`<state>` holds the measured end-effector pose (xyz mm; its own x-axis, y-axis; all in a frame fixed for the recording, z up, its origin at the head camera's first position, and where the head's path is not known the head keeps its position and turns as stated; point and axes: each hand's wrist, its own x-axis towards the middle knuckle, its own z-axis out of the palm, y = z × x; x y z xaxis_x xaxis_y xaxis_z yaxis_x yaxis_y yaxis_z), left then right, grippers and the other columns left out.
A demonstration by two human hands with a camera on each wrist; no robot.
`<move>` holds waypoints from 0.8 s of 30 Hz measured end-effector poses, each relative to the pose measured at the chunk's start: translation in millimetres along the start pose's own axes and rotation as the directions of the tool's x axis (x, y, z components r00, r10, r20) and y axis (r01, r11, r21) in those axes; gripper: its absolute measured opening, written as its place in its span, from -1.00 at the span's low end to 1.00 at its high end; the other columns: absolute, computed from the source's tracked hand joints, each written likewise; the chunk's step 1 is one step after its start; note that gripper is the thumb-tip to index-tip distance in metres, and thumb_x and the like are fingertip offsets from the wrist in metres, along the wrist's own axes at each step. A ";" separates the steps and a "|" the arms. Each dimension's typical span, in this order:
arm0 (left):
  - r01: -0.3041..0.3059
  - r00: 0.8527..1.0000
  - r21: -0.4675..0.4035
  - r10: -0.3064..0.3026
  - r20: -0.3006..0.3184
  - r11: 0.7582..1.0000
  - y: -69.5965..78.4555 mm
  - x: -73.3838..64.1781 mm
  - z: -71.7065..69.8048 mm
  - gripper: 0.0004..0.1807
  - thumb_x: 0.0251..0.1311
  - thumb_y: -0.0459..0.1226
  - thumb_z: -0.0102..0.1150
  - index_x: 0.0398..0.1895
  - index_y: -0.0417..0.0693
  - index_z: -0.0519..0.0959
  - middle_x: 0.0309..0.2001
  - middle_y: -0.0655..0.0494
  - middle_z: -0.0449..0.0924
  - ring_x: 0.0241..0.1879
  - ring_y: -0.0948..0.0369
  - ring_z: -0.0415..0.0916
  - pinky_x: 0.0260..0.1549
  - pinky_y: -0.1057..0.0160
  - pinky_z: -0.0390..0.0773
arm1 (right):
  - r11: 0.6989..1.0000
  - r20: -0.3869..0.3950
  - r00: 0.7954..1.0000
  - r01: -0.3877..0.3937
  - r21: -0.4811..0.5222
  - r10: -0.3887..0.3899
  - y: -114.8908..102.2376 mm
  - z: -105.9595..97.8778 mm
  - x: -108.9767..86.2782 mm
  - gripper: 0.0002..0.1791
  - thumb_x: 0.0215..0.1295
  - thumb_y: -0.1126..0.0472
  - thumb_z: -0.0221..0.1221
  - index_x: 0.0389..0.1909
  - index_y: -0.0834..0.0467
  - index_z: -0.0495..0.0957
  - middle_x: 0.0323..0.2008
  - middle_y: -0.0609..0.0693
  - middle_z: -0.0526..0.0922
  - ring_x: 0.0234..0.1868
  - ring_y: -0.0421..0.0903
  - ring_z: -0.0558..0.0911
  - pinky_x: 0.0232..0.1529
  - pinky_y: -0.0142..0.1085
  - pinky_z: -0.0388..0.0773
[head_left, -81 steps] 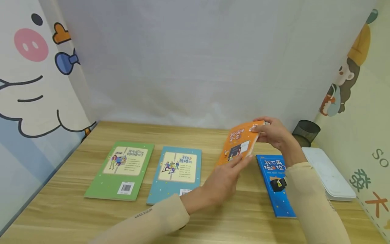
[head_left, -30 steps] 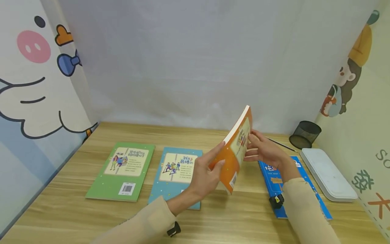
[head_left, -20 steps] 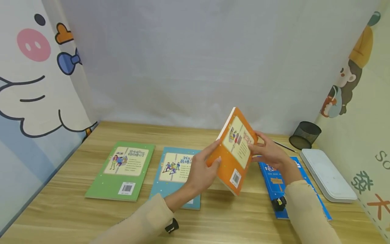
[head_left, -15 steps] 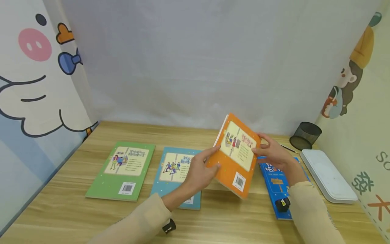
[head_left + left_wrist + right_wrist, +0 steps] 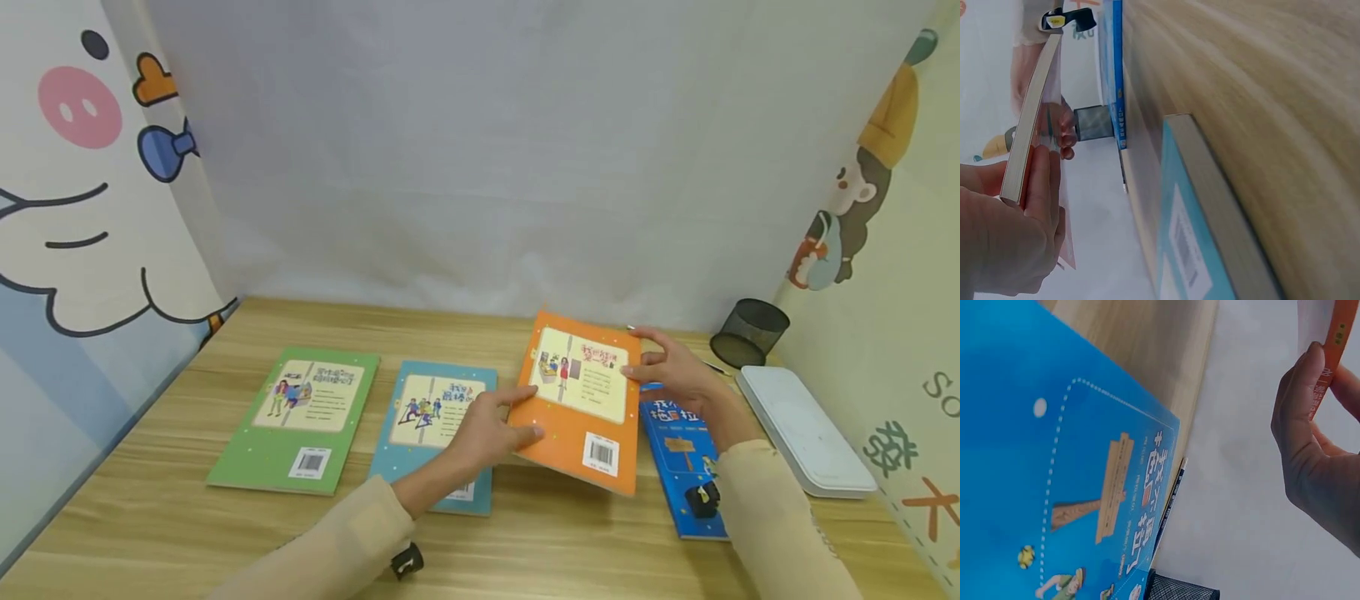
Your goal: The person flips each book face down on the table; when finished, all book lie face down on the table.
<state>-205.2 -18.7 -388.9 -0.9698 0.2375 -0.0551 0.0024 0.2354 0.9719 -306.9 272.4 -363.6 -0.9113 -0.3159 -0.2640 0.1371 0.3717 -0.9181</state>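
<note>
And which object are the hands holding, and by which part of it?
The orange book: the left hand grips its left edge, the right hand its spine edge near the top.

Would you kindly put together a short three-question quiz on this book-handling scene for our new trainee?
1. True or false: the orange book lies flat on the table.
2. Fill in the blank: in the head view, the light blue book sits between the orange book and the ____.
3. Which hand grips the orange book along its spine?

Key
1. False; it is held up, tilted, above the table.
2. green book
3. The right hand; the left hand holds the opposite, page-edge side.
</note>
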 end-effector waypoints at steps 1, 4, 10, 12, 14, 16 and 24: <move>0.006 1.000 -0.001 -0.006 0.008 1.000 -1.4 -0.3 0.1 -0.37 0.17 -0.40 0.36 0.35 -0.05 0.48 0.44 -0.25 0.31 -0.72 0.25 -0.01 -0.66 0.39 0.23 | 1.000 0.002 1.000 -0.002 -0.012 0.002 -0.4 0.0 0.4 -0.09 0.41 0.28 0.18 0.58 0.13 -0.18 -0.24 0.03 0.54 -0.22 -0.08 0.60 -0.15 -0.15 0.70; 0.003 1.000 0.023 -0.004 0.018 1.000 -5.9 -1.1 0.5 -0.38 0.16 -0.39 0.37 0.34 -0.06 0.49 0.43 -0.20 0.33 -0.50 0.12 0.44 -0.52 0.32 0.40 | 0.999 0.008 1.000 -0.002 -0.051 0.003 -2.0 -0.1 1.3 -0.11 0.41 0.29 0.18 0.57 0.15 -0.16 -0.30 0.01 0.48 -0.26 -0.09 0.56 -0.17 -0.15 0.69; 0.043 0.997 0.125 -0.050 0.052 0.991 -13.6 -2.2 3.8 -0.38 0.07 -0.36 0.46 0.27 -0.13 0.55 0.36 -0.19 0.44 0.01 0.02 0.50 0.05 0.06 0.55 | 0.991 0.074 0.997 0.014 -0.136 -0.004 -1.2 1.5 6.1 -0.12 0.37 0.31 0.21 0.55 0.23 -0.10 -0.29 0.07 0.45 -0.25 -0.08 0.62 -0.15 -0.07 0.72; 0.057 0.994 0.147 -0.070 0.081 0.987 -15.5 -3.6 5.1 -0.38 0.05 -0.38 0.47 0.25 -0.15 0.56 0.32 -0.20 0.48 -0.15 0.12 0.53 -0.06 0.12 0.60 | 0.988 0.100 0.995 0.003 -0.156 0.013 1.3 1.9 8.2 -0.13 0.36 0.32 0.22 0.54 0.24 -0.08 -0.25 0.09 0.48 -0.24 -0.07 0.63 -0.15 -0.05 0.73; 0.066 0.989 0.152 -0.085 0.122 0.986 -16.6 -4.9 5.9 -0.37 0.04 -0.41 0.47 0.26 -0.20 0.54 0.22 -0.25 0.54 -0.35 0.19 0.55 -0.25 0.18 0.64 | 0.987 0.116 0.992 -0.019 -0.162 0.039 4.3 2.4 9.9 -0.14 0.36 0.34 0.21 0.54 0.23 -0.07 -0.23 0.11 0.49 -0.23 -0.06 0.63 -0.15 -0.04 0.73; 0.072 0.982 0.148 -0.096 0.161 0.986 -17.4 -5.4 6.7 -0.35 0.02 -0.46 0.46 0.27 -0.25 0.52 0.13 -0.27 0.58 -0.52 0.22 0.55 -0.43 0.23 0.67 | 0.984 0.124 0.991 -0.034 -0.173 0.056 7.5 3.4 11.3 -0.14 0.36 0.35 0.21 0.54 0.25 -0.06 -0.21 0.13 0.52 -0.23 -0.05 0.64 -0.16 -0.04 0.73; 0.096 0.963 0.229 -0.149 0.225 0.969 -19.1 -4.6 11.2 -0.34 -0.01 -0.48 0.47 0.25 -0.29 0.52 0.18 -0.36 0.53 -0.65 0.19 0.59 -0.59 0.23 0.68 | 0.975 0.131 0.985 -0.086 -0.204 0.115 18.0 11.0 20.0 -0.14 0.28 0.38 0.26 0.52 0.27 0.03 -0.10 0.26 0.60 -0.25 -0.02 0.69 -0.20 -0.07 0.75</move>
<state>-198.0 -13.7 -409.8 -0.8793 0.4058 -0.2492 -0.0350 0.4668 0.8837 -318.5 263.1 -388.7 -0.8311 -0.3824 -0.4038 0.1331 0.5682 -0.8121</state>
